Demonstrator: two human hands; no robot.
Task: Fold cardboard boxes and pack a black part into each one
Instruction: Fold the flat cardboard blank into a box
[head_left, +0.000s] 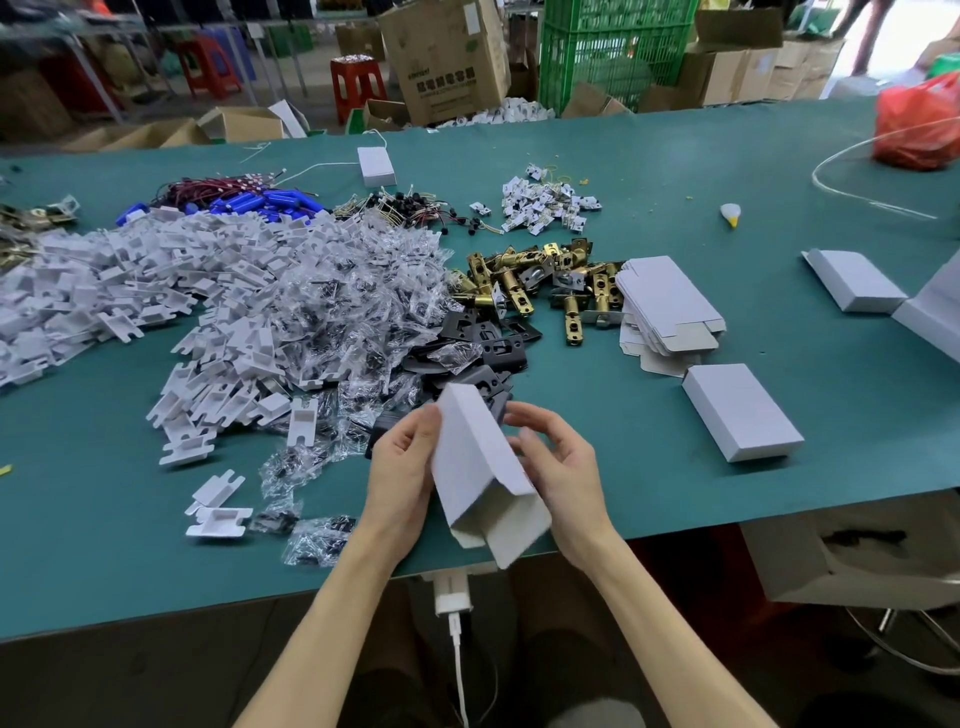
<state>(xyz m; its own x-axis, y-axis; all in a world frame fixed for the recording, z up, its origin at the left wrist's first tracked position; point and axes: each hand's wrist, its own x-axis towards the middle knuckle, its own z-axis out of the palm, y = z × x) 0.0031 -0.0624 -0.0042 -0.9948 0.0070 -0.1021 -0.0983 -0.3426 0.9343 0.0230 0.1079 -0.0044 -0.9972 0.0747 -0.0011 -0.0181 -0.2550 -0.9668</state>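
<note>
Above the table's near edge, the left hand grips the white box. The right hand's fingers curl loosely just beside its right wall. The box's long axis runs away from the person, open mouth nearest. The black parts lie just beyond its far end, probably handier to the right hand.

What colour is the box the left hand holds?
The box is plain white; best seen in the head view.

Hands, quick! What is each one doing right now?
Left hand: holding the white box.
Right hand: fingers curled beside the box; whether they grip it cannot be told.
</note>
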